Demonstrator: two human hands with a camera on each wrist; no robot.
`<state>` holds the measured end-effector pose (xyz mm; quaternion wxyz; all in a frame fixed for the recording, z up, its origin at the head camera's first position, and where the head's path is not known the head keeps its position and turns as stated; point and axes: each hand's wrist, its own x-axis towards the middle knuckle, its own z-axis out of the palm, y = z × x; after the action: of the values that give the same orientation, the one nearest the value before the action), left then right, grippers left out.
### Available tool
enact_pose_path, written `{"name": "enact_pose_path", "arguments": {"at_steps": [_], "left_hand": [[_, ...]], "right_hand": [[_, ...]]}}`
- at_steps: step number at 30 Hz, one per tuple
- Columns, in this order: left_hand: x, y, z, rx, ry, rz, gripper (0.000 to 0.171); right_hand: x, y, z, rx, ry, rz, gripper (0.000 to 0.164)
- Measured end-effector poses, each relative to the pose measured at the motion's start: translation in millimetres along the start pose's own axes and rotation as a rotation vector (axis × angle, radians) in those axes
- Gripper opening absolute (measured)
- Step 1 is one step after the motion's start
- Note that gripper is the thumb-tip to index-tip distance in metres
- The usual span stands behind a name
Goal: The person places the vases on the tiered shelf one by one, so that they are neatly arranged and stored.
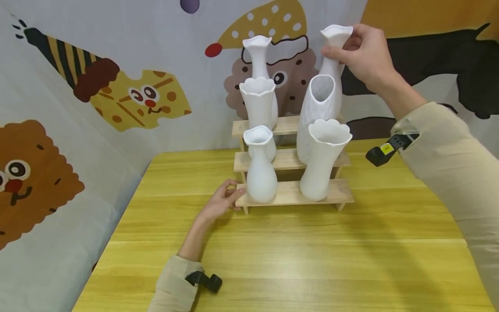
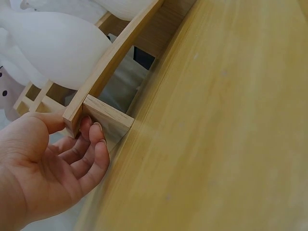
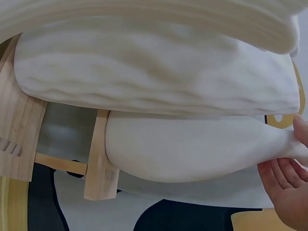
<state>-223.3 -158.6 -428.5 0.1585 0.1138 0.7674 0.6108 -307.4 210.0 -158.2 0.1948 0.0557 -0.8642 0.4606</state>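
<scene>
A three-step wooden stand (image 1: 289,192) carries several white vases. With its thumb on the lowest step's left end and fingers curled beneath, the left hand (image 1: 221,202) grips the stand; the left wrist view shows this wooden edge (image 2: 91,94) close up. On the top step at right, the right hand (image 1: 368,54) pinches the neck of a tall white vase (image 1: 331,67) just under its flared rim. In the right wrist view that vase's rounded body (image 3: 192,147) meets the top step. Before it stand a textured vase (image 1: 309,117) and a scallop-rimmed vase (image 1: 321,162).
Down the stand's left side are a narrow-necked vase (image 1: 259,56), a scalloped vase (image 1: 257,102) and a small bulbous vase (image 1: 262,180). The stand rests on a yellow wooden table (image 1: 273,260). Behind hangs a cloth (image 1: 195,52) with cartoon prints.
</scene>
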Motion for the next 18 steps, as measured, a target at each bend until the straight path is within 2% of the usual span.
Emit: {"name": "enact_pose_path", "arguments": {"at_steps": [10,18], "left_hand": [[-2.2,1.0,-1.0,0.007,0.005,-0.005,0.043],[-1.5,-0.4,-1.6,0.004,-0.007,-0.001,0.043]], "right_hand": [[-5,4,3,-0.059,-0.09,0.016,0.07],[-11,10,2,-0.049,-0.123,0.029,0.074]]}}
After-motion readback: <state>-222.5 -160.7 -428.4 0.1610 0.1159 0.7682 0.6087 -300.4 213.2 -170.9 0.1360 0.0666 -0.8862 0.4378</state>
